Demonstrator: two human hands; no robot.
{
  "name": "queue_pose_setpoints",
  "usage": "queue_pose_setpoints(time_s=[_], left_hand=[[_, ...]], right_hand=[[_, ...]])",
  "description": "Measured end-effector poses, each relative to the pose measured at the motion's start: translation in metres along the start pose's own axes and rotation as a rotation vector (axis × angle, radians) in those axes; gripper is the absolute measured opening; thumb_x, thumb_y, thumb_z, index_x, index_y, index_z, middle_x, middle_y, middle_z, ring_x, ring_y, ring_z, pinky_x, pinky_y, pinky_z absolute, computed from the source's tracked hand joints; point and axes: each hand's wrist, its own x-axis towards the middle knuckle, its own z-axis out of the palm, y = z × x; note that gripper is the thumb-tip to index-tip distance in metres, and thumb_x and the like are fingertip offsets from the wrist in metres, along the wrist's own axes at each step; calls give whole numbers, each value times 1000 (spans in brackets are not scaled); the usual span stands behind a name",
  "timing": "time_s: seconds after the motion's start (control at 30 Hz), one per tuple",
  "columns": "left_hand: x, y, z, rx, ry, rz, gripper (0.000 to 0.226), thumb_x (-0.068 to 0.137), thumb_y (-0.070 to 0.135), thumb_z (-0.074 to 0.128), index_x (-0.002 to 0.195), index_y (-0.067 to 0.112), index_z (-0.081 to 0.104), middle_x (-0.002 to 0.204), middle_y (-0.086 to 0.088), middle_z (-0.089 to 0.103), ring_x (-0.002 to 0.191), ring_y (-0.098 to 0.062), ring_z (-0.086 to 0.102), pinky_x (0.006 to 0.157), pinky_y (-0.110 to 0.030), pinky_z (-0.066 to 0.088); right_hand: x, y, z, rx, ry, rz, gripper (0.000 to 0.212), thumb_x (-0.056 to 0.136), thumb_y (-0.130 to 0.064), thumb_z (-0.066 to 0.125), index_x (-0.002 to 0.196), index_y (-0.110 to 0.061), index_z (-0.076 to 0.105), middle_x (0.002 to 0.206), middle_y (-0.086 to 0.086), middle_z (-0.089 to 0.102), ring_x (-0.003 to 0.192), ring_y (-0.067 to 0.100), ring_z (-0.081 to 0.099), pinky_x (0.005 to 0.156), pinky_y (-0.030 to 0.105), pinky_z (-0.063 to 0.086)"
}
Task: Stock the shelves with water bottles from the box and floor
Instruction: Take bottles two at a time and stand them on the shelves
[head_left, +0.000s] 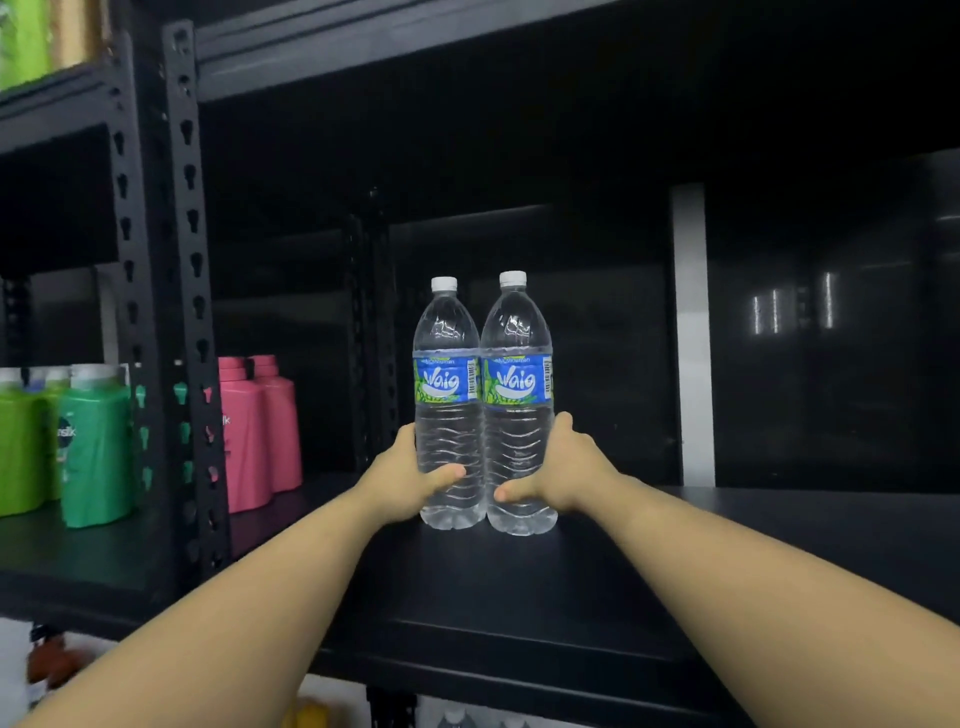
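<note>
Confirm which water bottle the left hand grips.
The left hand grips the left water bottle, the one nearer the pink bottles; the right hand holds the other.

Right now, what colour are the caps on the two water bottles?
White, both caps, as the head view shows, on the two water bottles.

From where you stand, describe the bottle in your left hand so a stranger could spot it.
On the black shelf stand two clear water bottles, side by side. The left bottle, gripped by the left hand, has the lower white cap and is nearer the pink bottles.
</note>
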Motion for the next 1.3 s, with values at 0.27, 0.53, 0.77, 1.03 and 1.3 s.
queue_pose_setpoints(time_s=[0.27, 0.53, 0.77, 1.03, 1.3], left_hand=[[33, -11, 6, 43, -57, -16, 84, 93, 42, 73, 158, 21, 24, 136, 10, 55, 119, -12, 57, 98, -27, 42], [26, -31, 19, -16, 59, -20, 84, 67, 55, 88, 136, 39, 44, 114, 20, 70, 107, -2, 69, 99, -38, 57], [27, -33, 18, -33, 49, -29, 73, 76, 48, 87, 131, 29, 43, 114, 16, 69, 106, -4, 70, 98, -40, 58], [25, -37, 19, -111, -14, -24, 79, 82, 44, 84, 147, 33, 40, 125, 21, 67, 116, 0, 67, 108, -39, 52], [6, -9, 8, 4, 68, -126, 87, 84, 49, 81, 153, 18, 38, 131, 13, 57, 131, -16, 57, 110, -33, 44]], right_hand=[[36, 7, 18, 23, 16, 11, 100, 57, -50, 100, 123, -17, 33, 123, 7, 59, 105, 26, 64, 88, 43, 58], [32, 18, 17, 32, -27, -81, 87, 51, -51, 93, 111, -25, 35, 109, -4, 64, 97, 15, 66, 85, 42, 60], [30, 16, 20, 58, 37, -53, 85, 55, -44, 97, 113, -23, 39, 109, -3, 62, 95, 16, 66, 82, 41, 60], [30, 19, 20, 45, 30, -35, 89, 54, -49, 98, 114, -22, 37, 112, 0, 62, 97, 19, 65, 84, 42, 59], [26, -11, -9, -203, -37, 8, 131, 30, -97, 69, 133, -16, 57, 122, 1, 63, 109, 24, 64, 85, 38, 57]])
